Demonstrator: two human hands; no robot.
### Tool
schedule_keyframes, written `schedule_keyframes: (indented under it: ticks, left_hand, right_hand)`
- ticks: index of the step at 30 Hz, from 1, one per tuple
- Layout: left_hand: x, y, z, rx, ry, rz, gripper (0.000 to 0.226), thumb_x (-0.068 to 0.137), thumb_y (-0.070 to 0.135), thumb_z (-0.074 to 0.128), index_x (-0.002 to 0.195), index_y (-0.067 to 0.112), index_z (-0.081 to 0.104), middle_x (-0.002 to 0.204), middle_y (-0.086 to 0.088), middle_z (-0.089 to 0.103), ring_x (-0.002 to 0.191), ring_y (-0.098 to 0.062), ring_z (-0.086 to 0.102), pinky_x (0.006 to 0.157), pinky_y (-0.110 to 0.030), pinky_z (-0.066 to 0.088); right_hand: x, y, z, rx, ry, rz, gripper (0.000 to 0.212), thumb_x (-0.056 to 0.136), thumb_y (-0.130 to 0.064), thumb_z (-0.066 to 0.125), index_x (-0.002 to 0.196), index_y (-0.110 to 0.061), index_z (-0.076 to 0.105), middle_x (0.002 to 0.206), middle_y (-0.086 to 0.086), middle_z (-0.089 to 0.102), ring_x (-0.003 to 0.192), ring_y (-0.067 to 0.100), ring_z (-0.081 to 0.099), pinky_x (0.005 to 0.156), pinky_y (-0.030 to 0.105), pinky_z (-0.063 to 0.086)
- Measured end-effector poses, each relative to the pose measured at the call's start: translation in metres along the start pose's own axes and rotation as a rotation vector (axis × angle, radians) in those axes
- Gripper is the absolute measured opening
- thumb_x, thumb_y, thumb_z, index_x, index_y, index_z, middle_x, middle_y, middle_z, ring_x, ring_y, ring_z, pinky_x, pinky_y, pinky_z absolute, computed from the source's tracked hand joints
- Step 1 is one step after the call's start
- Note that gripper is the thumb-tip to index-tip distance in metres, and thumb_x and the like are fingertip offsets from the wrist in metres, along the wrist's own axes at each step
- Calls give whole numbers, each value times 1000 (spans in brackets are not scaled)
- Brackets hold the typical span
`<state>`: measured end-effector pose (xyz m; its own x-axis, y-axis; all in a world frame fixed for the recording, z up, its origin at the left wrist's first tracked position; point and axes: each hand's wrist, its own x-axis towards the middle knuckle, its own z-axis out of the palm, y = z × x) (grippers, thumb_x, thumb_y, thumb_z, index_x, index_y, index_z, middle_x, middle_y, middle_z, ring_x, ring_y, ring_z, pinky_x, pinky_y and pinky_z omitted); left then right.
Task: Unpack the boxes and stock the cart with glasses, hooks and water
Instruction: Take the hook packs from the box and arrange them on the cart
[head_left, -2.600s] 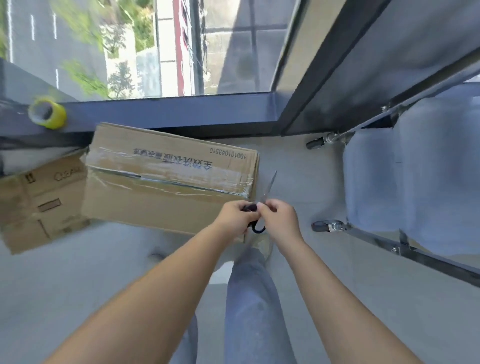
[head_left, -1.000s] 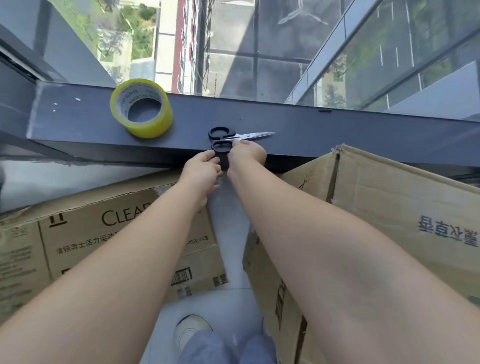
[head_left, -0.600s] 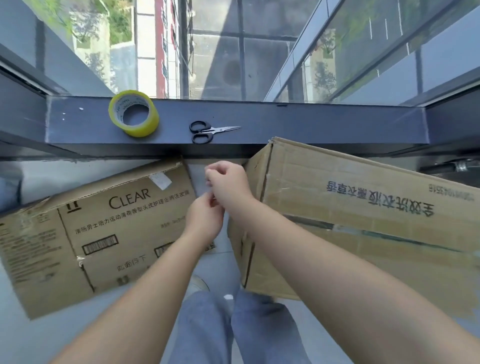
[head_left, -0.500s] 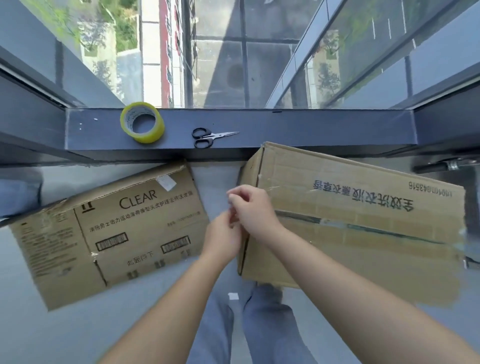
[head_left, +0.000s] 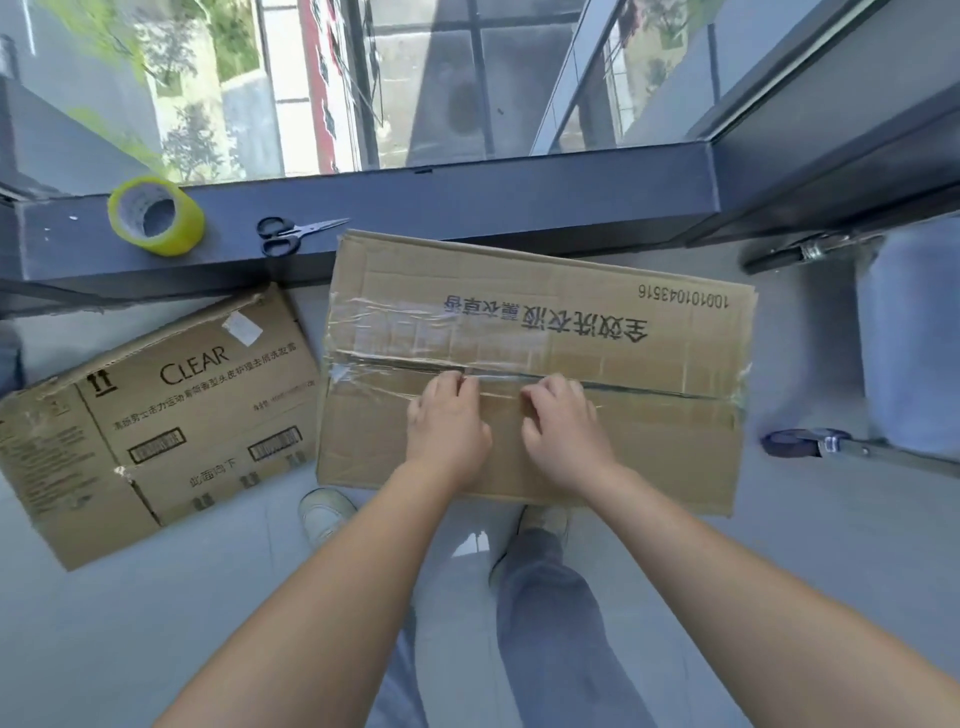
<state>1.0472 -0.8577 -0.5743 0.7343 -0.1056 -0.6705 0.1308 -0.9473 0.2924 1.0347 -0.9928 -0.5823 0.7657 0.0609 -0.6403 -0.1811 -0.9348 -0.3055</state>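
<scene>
taped box (head_left: 545, 332) lies closed, contents hidden; both hands' (head_left: 449, 426) fingertips curl into its top seam.

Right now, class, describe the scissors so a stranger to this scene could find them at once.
Start at the dark window ledge above the two cardboard boxes. The scissors lie flat on it, right of the yellow tape roll. They alone have black loop handles and thin silver blades, which point right.

Pale tiled floor (head_left: 156, 649); dark window ledge (head_left: 467, 202), daylit glass (head_left: 426, 83)
</scene>
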Motion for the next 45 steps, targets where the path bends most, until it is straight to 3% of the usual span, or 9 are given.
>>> schedule_keyframes:
  ticks: [9, 14, 24, 29, 33, 37, 39, 41, 45]
  left_hand:
    - [7, 25, 14, 316, -205, -67, 86, 90, 41, 51, 150, 15, -5, 158, -6, -7, 145, -25, -7, 113, -52, 10]
    - [13, 24, 1, 474, -122, 30, 70, 85, 45, 53, 140, 15, 22, 140, -7, 28, 132, -26, 25, 104, -47, 25]
    - [-31, 29, -22, 452, -28, 152, 58, 85, 61, 42, 121, 15, 43, 124, -5, 43, 116, -25, 39, 93, -41, 33]
    - [-82, 16, -4, 414, -79, 245, 49, 86, 58, 44, 114, 18, 43, 116, 0, 51, 109, -22, 49, 81, -34, 33]
    - [-116, 8, 16, 399, -77, 219, 56, 85, 68, 37, 110, 19, 48, 114, 1, 51, 108, -21, 46, 83, -33, 31]
    - [-131, 3, 36, 339, -67, 134, 70, 84, 74, 20, 115, 20, 52, 119, 1, 51, 112, -21, 44, 87, -34, 30]
    - [-133, 3, 51, 176, -143, -46, 71, 86, 70, 20, 124, 19, 51, 133, -3, 45, 122, -23, 39, 97, -38, 29]
    - [-131, 5, 65, -165, -260, -348, 66, 92, 59, 30, 139, 15, 40, 150, -5, 28, 136, -26, 26, 108, -43, 22]
    - [-106, 13, 90, -693, -322, -684, 74, 95, 48, 39, 151, 7, 11, 158, -8, 11, 142, -29, 20, 113, -40, 21]
  right_hand:
    - [-5, 31, 0, -240, -38, -28, 66, 86, -24, 51, 144, -13, 22, 145, 6, 25, 132, 27, 24, 113, 39, 16]
    - [9, 24, -15, -218, 10, -10, 35, 89, -19, 48, 122, -8, 46, 126, 10, 39, 118, 28, 35, 102, 37, 28]
    - [-48, 4, -32, -198, -12, 100, 30, 85, -27, 48, 112, -14, 46, 117, 5, 52, 114, 26, 46, 93, 38, 31]
    - [-113, 1, 0, -267, 167, 75, 39, 43, -28, 76, 75, -14, 58, 70, 1, 56, 65, 24, 56, 64, 33, 41]
    - [-145, -4, 26, -266, 194, 105, 31, 46, -27, 69, 70, -15, 56, 69, 2, 54, 63, 25, 54, 68, 35, 26]
    - [-160, -5, 48, -188, 158, 121, 27, 57, -25, 59, 82, -14, 60, 80, 2, 58, 76, 26, 59, 78, 36, 30]
    - [-168, -2, 61, -100, -4, 156, 49, 65, -21, 64, 112, -11, 57, 114, 8, 56, 107, 29, 54, 94, 41, 32]
    - [-175, 3, 76, 112, -222, 235, 64, 84, -22, 53, 143, -11, 30, 151, 8, 25, 138, 28, 24, 112, 40, 21]
    - [-158, 5, 86, 756, -327, 503, 67, 95, -19, 40, 151, -11, 6, 159, 1, 0, 146, 15, 3, 115, 26, 7]
